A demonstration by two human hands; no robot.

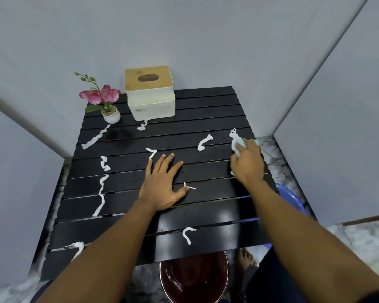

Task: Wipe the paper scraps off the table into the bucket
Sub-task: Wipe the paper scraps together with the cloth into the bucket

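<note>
Paper scraps [187,234] lie strewn over the black slatted counter [217,217]. The dark red bucket [195,281] stands on the floor under the middle of the counter's near edge, its far part hidden by the slats. A bare foot [246,258] shows on the floor just right of it.

On top, one hooked scrap sits close to the near edge, above the bucket, and another [77,247] lies by the near-left corner. Farther in, a long twisted strip [101,193] runs along the left edge, with a short piece [105,164] beyond it.

The left hand [162,184] lies flat and open mid-counter, palm down, fingers spread. A tiny scrap [189,187] touches its thumb tip, and a curled one [152,152] ends at its little fingertip.

The right hand [247,162] is at the right edge, its fingers curled round a pale blue cloth [237,145] that rests on the slats. A blue basin [291,197] shows on the floor past that edge.

Just beyond the cloth lies a crumpled scrap [233,133], and left of it a bent one [204,142]. Another strip [95,137] slants near the left edge.

At the far edge stands a white tissue box [149,84] with a wooden lid, and a small scrap [142,126] lies just before it. A potted pink flower [111,115] stands at the far-left corner.
</note>
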